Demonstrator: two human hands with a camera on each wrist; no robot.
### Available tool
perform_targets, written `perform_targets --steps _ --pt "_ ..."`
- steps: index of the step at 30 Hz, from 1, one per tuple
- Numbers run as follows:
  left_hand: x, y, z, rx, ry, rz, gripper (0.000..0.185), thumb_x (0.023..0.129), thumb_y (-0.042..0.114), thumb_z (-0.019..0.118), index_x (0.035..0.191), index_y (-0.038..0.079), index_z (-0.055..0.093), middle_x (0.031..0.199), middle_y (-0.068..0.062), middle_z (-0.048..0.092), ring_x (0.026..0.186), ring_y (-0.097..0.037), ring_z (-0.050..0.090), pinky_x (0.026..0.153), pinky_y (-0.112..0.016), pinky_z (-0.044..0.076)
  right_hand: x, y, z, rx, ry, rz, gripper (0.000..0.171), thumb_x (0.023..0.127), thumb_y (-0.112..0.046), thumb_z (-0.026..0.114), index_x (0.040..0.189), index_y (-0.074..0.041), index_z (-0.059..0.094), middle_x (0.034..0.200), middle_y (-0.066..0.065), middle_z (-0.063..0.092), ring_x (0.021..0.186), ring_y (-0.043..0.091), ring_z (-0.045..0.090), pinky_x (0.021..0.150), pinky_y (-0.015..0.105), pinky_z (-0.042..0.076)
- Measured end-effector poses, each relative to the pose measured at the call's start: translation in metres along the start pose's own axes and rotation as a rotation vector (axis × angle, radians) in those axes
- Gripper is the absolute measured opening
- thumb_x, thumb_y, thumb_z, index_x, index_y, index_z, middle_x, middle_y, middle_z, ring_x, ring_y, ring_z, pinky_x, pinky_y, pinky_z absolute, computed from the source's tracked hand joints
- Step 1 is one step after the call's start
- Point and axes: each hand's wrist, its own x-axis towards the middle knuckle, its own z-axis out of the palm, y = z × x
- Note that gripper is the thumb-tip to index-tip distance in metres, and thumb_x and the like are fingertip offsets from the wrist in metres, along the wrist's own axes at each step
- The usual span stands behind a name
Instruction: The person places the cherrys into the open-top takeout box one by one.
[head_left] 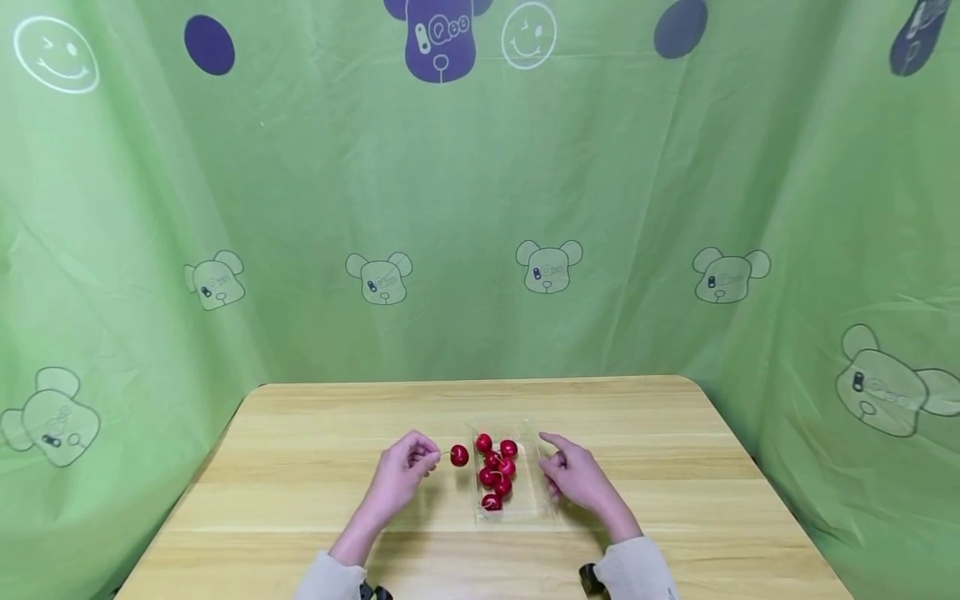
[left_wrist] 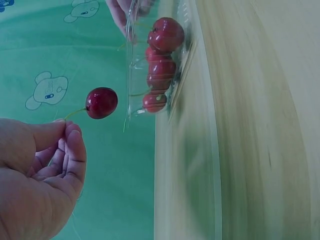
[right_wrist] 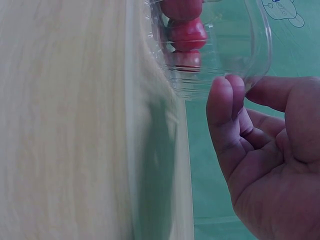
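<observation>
My left hand (head_left: 405, 468) pinches the thin stem of a dark red cherry (head_left: 459, 455) between thumb and fingertips. In the left wrist view that single cherry (left_wrist: 102, 103) hangs out sideways from the fingertips, apart from the box. A clear plastic box (head_left: 531, 492) stands on the table with several red cherries (head_left: 504, 468) in it, mostly along its left side. At the box's right side is my right hand (head_left: 577, 475). The right wrist view shows its thumb and fingertips (right_wrist: 220, 97) pinching the box's rim near a corner.
The box stands on a light wooden table (head_left: 300, 442) with rounded far corners. A green curtain (head_left: 465, 183) with bear and smiley prints hangs behind the table and on both sides.
</observation>
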Motion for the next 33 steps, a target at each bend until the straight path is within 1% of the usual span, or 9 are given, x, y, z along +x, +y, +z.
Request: perform_targets --steps 6,11,13,18,20,21,27,29,33 --pt "0.0 0.003 0.003 -0.015 -0.013 0.013 0.006 0.1 0.008 0.065 0.106 0.007 0.066 0.099 -0.017 0.071 0.089 -0.031 0.068 0.075 -0.025 0.059 0.0 0.0 0.001 0.005 0.001 -0.009 0.054 0.104 -0.005 0.058 0.155 0.001 0.04 0.077 0.018 0.066 0.056 0.02 0.061 0.052 0.035 0.058" --pt "-0.001 0.004 0.006 -0.034 -0.025 0.02 0.005 0.1 0.008 0.065 0.105 0.007 0.066 0.099 -0.019 0.07 0.09 -0.036 0.068 0.077 -0.033 0.061 0.001 0.001 0.003 0.003 0.0 -0.011 0.054 0.104 -0.004 0.059 0.155 0.001 0.04 0.075 0.017 0.065 0.055 0.02 0.061 0.051 0.034 0.057" --pt "-0.001 0.004 0.007 -0.037 -0.025 0.027 0.005 0.1 0.008 0.065 0.104 0.007 0.067 0.098 -0.017 0.07 0.089 -0.032 0.068 0.077 -0.033 0.061 0.001 0.002 0.003 0.001 0.0 -0.014 0.055 0.104 -0.004 0.059 0.155 0.001 0.04 0.074 0.016 0.065 0.055 0.02 0.061 0.051 0.034 0.057" --pt "-0.002 0.006 0.01 -0.047 -0.035 0.036 0.005 0.099 0.008 0.066 0.104 0.007 0.067 0.096 -0.013 0.07 0.085 -0.018 0.066 0.076 -0.027 0.06 0.003 0.004 0.004 -0.002 0.0 -0.024 0.055 0.103 -0.004 0.059 0.155 0.001 0.04 0.073 0.015 0.065 0.054 0.02 0.062 0.05 0.035 0.057" --pt "-0.002 0.007 0.012 -0.055 -0.048 0.036 0.006 0.099 0.009 0.066 0.105 0.007 0.067 0.096 -0.013 0.07 0.085 -0.018 0.066 0.076 -0.026 0.059 0.003 0.004 0.004 0.0 -0.001 -0.025 0.055 0.103 -0.004 0.059 0.155 0.002 0.04 0.073 0.016 0.065 0.054 0.021 0.062 0.05 0.035 0.057" --pt "-0.002 0.008 0.013 -0.061 -0.055 0.035 0.006 0.099 0.009 0.067 0.105 0.007 0.067 0.096 -0.013 0.07 0.086 -0.021 0.067 0.076 -0.026 0.059 0.003 0.004 0.004 0.002 -0.001 -0.026 0.055 0.103 -0.004 0.059 0.155 0.002 0.04 0.073 0.016 0.065 0.054 0.021 0.062 0.05 0.035 0.057" --pt "-0.004 0.012 0.018 -0.074 -0.076 0.027 0.007 0.098 0.011 0.068 0.104 0.008 0.067 0.097 -0.014 0.07 0.089 -0.032 0.067 0.078 -0.035 0.061 0.002 0.003 0.004 0.014 -0.006 -0.027 0.055 0.103 -0.004 0.059 0.155 0.002 0.04 0.074 0.017 0.065 0.055 0.02 0.061 0.05 0.035 0.057" --pt "-0.005 0.013 0.02 -0.08 -0.081 0.024 0.007 0.098 0.011 0.068 0.104 0.008 0.067 0.097 -0.015 0.07 0.088 -0.03 0.067 0.078 -0.036 0.061 0.002 0.004 0.004 0.015 -0.008 -0.027 0.055 0.103 -0.004 0.059 0.155 0.002 0.039 0.074 0.017 0.065 0.055 0.02 0.061 0.05 0.035 0.057" --pt "-0.006 0.016 0.023 -0.098 -0.1 0.021 0.008 0.098 0.013 0.068 0.105 0.009 0.066 0.098 -0.015 0.07 0.088 -0.03 0.067 0.079 -0.035 0.061 0.002 0.003 0.004 0.013 -0.011 -0.025 0.055 0.103 -0.004 0.059 0.155 0.002 0.039 0.074 0.017 0.065 0.055 0.019 0.061 0.051 0.036 0.057"
